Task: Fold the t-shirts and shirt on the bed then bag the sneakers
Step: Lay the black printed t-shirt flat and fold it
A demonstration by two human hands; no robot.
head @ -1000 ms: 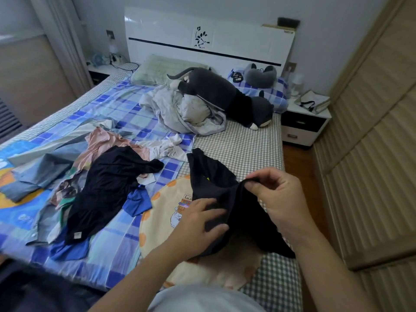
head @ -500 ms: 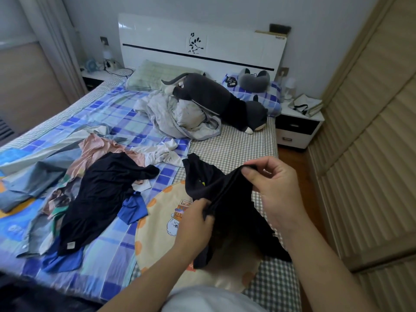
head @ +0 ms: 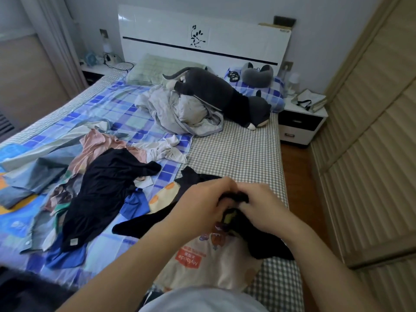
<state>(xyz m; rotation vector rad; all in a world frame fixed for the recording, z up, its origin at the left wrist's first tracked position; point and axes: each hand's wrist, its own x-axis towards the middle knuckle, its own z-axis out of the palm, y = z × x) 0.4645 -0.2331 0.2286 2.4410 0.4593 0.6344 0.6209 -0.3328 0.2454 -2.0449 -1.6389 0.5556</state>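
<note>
Left hand (head: pixel 203 204) and right hand (head: pixel 262 204) close together, both pinching bunched edge of black t-shirt (head: pixel 155 218) above cream printed bag (head: pixel 202 264) at near end of bed (head: pixel 236 152). Rest of shirt trails onto bedding. Clothes pile (head: pixel 90 176) lies left, untouched.

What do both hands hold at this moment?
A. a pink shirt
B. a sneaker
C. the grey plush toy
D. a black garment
D: the left hand and the right hand both grip bunched cloth of the black garment above the bed.
</note>
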